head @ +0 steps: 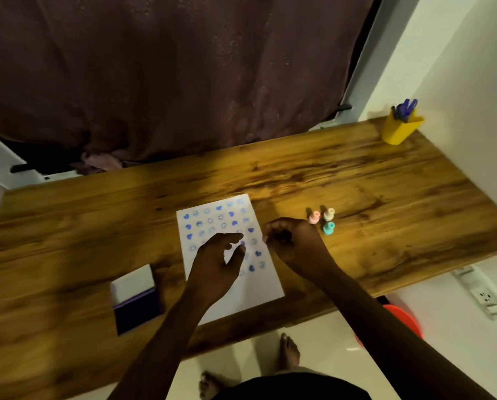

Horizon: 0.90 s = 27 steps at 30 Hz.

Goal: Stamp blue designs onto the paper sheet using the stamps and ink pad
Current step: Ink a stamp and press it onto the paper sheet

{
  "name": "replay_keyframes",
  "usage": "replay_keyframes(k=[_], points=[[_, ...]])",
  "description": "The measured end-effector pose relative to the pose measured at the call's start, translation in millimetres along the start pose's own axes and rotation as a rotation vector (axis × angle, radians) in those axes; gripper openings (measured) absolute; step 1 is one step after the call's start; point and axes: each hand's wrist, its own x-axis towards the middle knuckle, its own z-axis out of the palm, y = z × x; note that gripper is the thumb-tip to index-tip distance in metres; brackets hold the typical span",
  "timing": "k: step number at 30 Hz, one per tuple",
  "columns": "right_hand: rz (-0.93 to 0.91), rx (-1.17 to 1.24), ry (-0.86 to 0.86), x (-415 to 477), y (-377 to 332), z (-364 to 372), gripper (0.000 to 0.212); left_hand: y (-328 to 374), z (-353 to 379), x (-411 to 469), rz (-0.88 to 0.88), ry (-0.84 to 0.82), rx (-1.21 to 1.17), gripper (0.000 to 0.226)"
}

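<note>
Head view. Wooden bench (357, 180) runs across the frame, with a dark curtain (169, 67) behind it and a white wall (458, 67) at right.

Paper sheet (253, 287) lies flat near the bench's front edge, roughly centre and turned slightly. Its upper two thirds carry rows of blue prints (219, 208), hearts mixed with round marks; the lower part is bare white.

Ink pad (136, 298) sits on the bench left of the sheet, apart from it, lid open: pale lid panel toward the back, dark blue pad toward the front.

Three small stamps stand upright on the bench just right of the sheet, clustered close together: pink stamp (314, 217), cream stamp (329, 214), teal stamp (328, 228) in front of those two.

Left hand (215, 261) is over the middle of the sheet, fingers loosely spread and curved, thumb apart from them; nothing visible in it. Cannot tell whether it touches the paper.

Right hand (289, 241) is at the sheet's right edge, fingers curled inward into a loose fist, just left of the stamps. Cannot tell whether it pinches a stamp; the fingertips are blurred and turned away.

Yellow cup (400, 129) with blue pens (404, 108) stands at the far right corner of the bench, well apart from the work. Bare feet (290, 353) and pale floor (322, 342) show below the bench edge, with an orange-red object (406, 319) beside the right forearm.
</note>
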Motion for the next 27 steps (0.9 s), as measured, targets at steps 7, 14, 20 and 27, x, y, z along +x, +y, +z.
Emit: replay_keyframes(k=[7, 14, 20, 27], points=[[0.0, -0.369, 0.152, 13, 65, -62, 0.015, 30, 60, 21, 0.065, -0.091, -0.006, 0.026], [0.096, -0.526, 0.108, 30, 125, -84, 0.042, 50, 100, 29, 0.064, -0.163, 0.007, 0.028], [0.086, -0.531, 0.057, 38, 143, -80, 0.043, 59, 113, 32, 0.044, -0.178, 0.017, 0.029], [0.259, -0.135, 0.121, 36, 124, -79, 0.031, 64, 112, 32, 0.085, -0.119, 0.017, 0.054]])
